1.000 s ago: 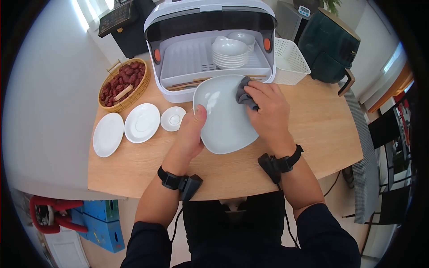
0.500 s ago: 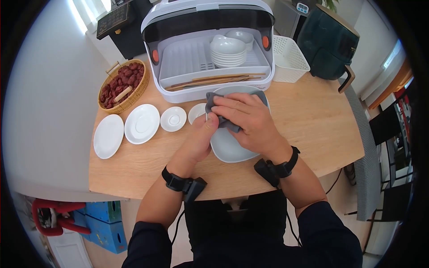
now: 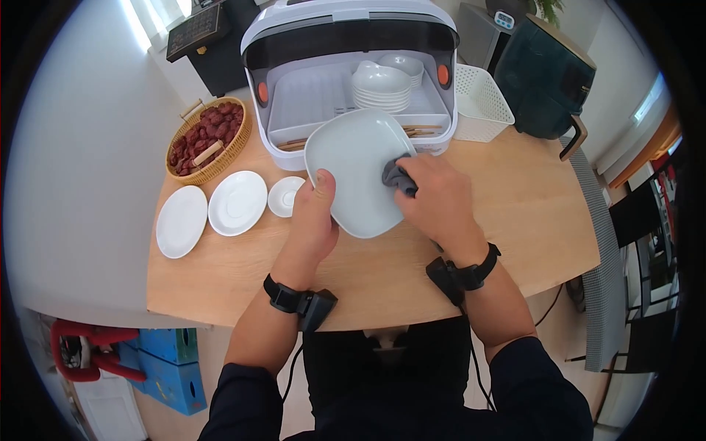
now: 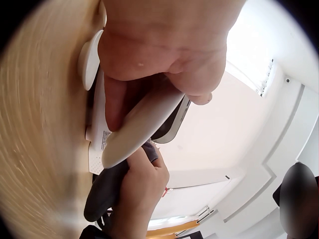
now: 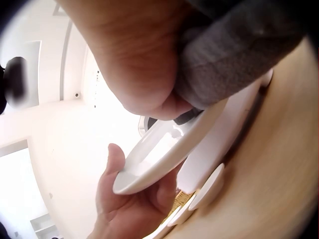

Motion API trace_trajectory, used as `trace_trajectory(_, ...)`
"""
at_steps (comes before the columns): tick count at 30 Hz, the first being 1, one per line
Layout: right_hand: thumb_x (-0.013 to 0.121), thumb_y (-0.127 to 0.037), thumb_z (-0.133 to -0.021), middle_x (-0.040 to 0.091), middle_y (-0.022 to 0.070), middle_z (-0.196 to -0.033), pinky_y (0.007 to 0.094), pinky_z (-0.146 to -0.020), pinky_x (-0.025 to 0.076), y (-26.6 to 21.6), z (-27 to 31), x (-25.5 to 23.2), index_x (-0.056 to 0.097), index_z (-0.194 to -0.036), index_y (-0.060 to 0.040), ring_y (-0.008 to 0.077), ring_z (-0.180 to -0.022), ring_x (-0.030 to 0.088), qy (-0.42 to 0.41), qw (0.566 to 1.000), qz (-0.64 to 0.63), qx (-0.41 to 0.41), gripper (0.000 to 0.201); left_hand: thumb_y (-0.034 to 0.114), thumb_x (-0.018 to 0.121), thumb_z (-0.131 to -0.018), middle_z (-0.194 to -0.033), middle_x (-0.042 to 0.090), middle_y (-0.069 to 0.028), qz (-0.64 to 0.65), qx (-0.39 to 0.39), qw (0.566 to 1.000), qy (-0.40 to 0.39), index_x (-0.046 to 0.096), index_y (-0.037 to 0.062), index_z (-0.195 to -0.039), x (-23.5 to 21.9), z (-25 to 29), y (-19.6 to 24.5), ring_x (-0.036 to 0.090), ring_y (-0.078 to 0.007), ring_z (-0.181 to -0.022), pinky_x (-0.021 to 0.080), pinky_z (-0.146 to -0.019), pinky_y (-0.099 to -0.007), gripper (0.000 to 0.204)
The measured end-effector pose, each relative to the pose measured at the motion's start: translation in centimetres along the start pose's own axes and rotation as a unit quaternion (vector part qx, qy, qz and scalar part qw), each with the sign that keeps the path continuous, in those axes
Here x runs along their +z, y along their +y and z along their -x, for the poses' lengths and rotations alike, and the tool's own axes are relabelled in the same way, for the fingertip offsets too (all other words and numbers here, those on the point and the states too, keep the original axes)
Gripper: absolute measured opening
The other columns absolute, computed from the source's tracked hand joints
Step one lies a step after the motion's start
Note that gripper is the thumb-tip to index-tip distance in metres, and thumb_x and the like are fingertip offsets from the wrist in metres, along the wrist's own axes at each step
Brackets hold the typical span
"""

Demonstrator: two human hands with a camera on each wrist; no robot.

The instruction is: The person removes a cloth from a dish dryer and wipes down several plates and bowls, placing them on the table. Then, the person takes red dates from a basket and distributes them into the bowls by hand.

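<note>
Over the pale wood-grain counter [image 3: 529, 191], we see a glossy white rounded-square plate [image 3: 353, 169] held up at a tilt, clear of the wood. The left hand [image 3: 315, 220] grips its near left edge, thumb on the upper face and fingers beneath. The right hand [image 3: 441, 192] pinches a bunched dark-grey cloth [image 3: 398, 176] against the plate's right side. To the left we find three round white dishes [image 3: 182, 222] in a row, near a woven tan basket [image 3: 241, 143] of dark-red wrinkled fruit [image 3: 213, 126]. Behind the plate, we make out stacked white bowls [image 3: 381, 87] inside an open white plastic dish box [image 3: 303, 110].
</note>
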State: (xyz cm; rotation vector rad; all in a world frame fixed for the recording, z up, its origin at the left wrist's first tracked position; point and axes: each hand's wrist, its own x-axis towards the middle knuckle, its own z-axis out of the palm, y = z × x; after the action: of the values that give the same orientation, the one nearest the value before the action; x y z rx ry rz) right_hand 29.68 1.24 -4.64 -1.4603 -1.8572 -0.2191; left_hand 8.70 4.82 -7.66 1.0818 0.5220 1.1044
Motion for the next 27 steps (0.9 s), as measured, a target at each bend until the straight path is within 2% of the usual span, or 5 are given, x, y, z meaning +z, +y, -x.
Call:
trace_trajectory(7,0.076,-0.012,-0.072,0.072,0.0095,-0.098,0.0405,-0.071,0.056,-1.2,0.1,-0.4,0.074,-0.103,-0.0085,0.0315,-0.088,0.069,-0.130,0.968,-0.204,-0.065,0.031,0.061,0.047,-0.104,-0.149,0.054,-0.0127,0.043,0.032,0.998,0.042,0.040,-0.0015,-0.151,-0.4,-0.5,0.3,0.055,-0.0254,-0.135,0.046,-0.112,-0.0417,0.079)
trace_trajectory(12,0.075,-0.004,-0.074,0.074,0.0088,-0.109,0.0393,-0.078,0.058,-0.6,-0.4,0.7,0.072,-0.111,-0.0083,0.0304,-0.096,0.070,0.101,0.990,-0.101,-0.019,0.037,0.065,0.051,-0.101,-0.147,0.055,-0.0128,0.041,-0.007,0.998,-0.039,0.042,-0.0005,-0.151,-0.1,0.0,0.0,0.056,-0.0244,-0.134,0.049,-0.111,-0.0413,0.083)
trace_trajectory(14,0.076,-0.004,-0.076,0.074,0.0094,-0.113,0.0385,-0.081,0.058,-0.6,-0.3,0.5,0.072,-0.113,-0.0078,0.0298,-0.099,0.070,0.097,0.990,-0.105,-0.006,0.038,0.070,0.055,-0.095,-0.146,0.056,-0.0131,0.014,-0.075,0.993,-0.094,0.043,-0.0002,-0.149,-0.3,0.4,-0.5,0.056,-0.0233,-0.134,0.051,-0.109,-0.0410,0.090)
trace_trajectory(22,0.074,-0.004,-0.081,0.070,0.0125,-0.108,0.0374,-0.082,0.055,-3.0,0.5,-0.6,0.067,-0.126,-0.0101,0.0315,-0.096,0.068,-0.123,0.938,-0.324,-0.019,0.046,0.070,0.050,-0.099,-0.136,0.061,-0.0138,0.084,-0.058,0.993,-0.051,0.049,-0.0006,-0.144,0.8,0.5,-1.2,0.063,-0.0228,-0.122,0.054,-0.101,-0.0377,0.084)
trace_trajectory(27,0.073,-0.010,-0.076,0.071,0.0096,-0.091,0.0433,-0.075,0.053,-2.7,0.5,-0.9,0.074,-0.106,-0.0139,0.0326,-0.086,0.067,-0.218,0.921,-0.311,-0.089,0.031,0.061,0.036,-0.108,-0.143,0.057,-0.0167,0.095,-0.059,0.994,-0.016,0.044,-0.0012,-0.148,1.3,0.0,0.8,0.059,-0.0284,-0.130,0.052,-0.107,-0.0437,0.075)
